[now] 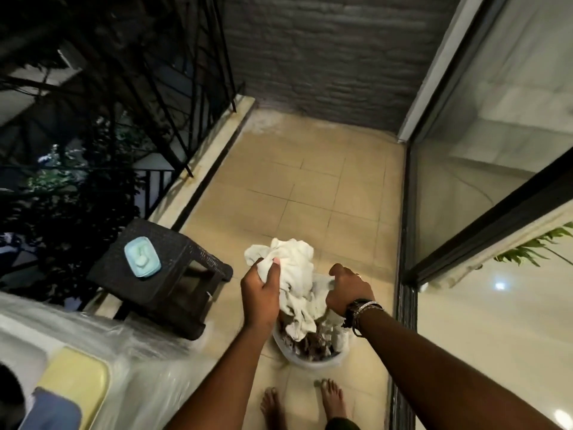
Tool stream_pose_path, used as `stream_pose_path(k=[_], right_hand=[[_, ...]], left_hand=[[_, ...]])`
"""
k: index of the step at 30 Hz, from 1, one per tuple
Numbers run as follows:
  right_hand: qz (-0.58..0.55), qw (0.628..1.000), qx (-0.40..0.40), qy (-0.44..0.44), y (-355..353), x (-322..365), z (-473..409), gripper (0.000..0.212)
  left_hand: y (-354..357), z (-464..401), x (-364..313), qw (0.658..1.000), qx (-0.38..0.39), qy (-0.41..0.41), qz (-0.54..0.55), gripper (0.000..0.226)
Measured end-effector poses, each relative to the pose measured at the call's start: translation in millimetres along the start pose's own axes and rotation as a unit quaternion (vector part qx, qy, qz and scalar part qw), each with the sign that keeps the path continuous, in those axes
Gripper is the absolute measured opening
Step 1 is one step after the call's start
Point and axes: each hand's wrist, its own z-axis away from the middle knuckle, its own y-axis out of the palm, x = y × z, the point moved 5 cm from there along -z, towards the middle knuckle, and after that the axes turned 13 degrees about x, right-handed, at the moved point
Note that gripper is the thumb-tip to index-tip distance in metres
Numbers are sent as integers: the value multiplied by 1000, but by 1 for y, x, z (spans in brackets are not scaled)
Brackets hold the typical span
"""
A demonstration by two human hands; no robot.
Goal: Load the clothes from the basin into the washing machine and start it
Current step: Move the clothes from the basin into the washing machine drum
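Two arms reaching down over the white basin [310, 360] on the floor tiles. Left hand [260, 290] fisted tight on a bunched white cloth [291, 274], lifted above the rim. Right hand [348, 290] curled closed, knuckles up, gripping more fabric inside.

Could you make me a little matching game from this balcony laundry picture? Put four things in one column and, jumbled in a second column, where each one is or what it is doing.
Things:
1. white cloth
2. basin
3. light blue soap dish
4. right hand

Places or states:
A. on top of the dark wicker stool
B. on the tiled floor, holding clothes
C. gripped and lifted by the left hand
D. closed on cloth at the basin's far rim

Pairs: 1-C, 2-B, 3-A, 4-D
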Motion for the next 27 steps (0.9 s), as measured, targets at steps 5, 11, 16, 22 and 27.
stream_pose_path(k=[5, 11, 16, 22, 27], right_hand=[[-85, 965, 128, -214, -9, 58, 10, 111], [-208, 909, 222, -284, -11, 80, 22, 115], [-177, 897, 265, -306, -5, 101, 39, 91], [-297, 892, 238, -245, -30, 160, 42, 26], [-415, 786, 332, -316, -44, 261, 91, 30]], left_hand=[[-14, -1, -39, 998, -9, -8, 55, 15], [-35, -14, -87, 946, -30, -66, 316, 59], [-74, 2, -150, 914, -33, -6, 404, 50], [-149, 40, -178, 888, -137, 62, 434, 58], [-219, 94, -180, 872, -219, 107, 425, 57]])
